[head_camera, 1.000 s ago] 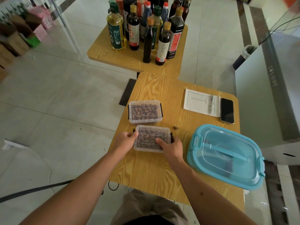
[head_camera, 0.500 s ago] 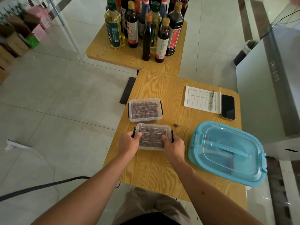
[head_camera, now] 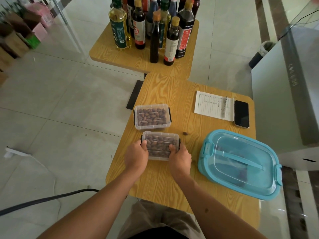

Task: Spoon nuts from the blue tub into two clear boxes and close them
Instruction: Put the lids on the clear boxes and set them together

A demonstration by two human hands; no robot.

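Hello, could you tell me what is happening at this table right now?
A person is holding the nearer clear box of nuts by its ends, left hand and right hand gripping it, with its lid on. The farther clear box sits lidded just behind. The blue tub is closed on the right, and one stray nut lies on the table.
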